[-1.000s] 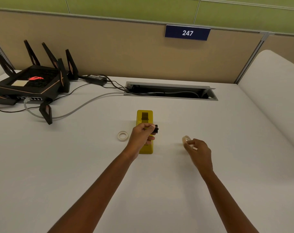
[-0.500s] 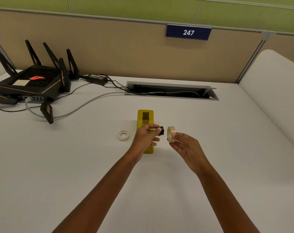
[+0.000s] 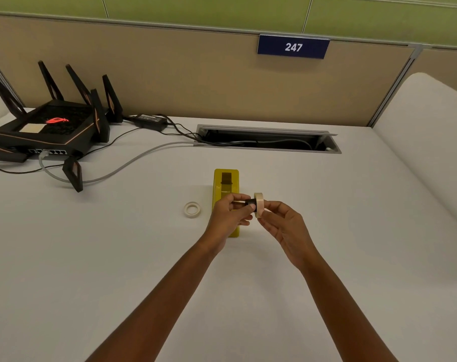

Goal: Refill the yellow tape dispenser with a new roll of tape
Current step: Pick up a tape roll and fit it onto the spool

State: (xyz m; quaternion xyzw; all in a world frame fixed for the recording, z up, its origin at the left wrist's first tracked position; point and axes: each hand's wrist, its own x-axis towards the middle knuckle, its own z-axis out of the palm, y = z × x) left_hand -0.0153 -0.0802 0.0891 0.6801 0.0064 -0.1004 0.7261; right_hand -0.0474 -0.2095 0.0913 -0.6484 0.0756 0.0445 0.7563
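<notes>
The yellow tape dispenser (image 3: 226, 184) stands on the white desk, its near half hidden behind my left hand (image 3: 228, 215). That hand pinches a small black spool core (image 3: 250, 203) just above the dispenser. My right hand (image 3: 284, 226) holds a new cream tape roll (image 3: 258, 205) upright by its rim, pressed against the core's right end. A thin whitish ring of tape (image 3: 192, 209) lies flat on the desk to the left of the dispenser.
A black router with antennas (image 3: 54, 129) sits at the back left, with cables (image 3: 122, 168) running to an open cable slot (image 3: 267, 141) behind the dispenser. A beige partition with a "247" sign (image 3: 293, 47) closes the back. A second desk surface (image 3: 431, 142) rises at the right.
My right hand lifted the new roll off the desk at the right and carried it left until it met the black core in my left hand. The dispenser stayed put.
</notes>
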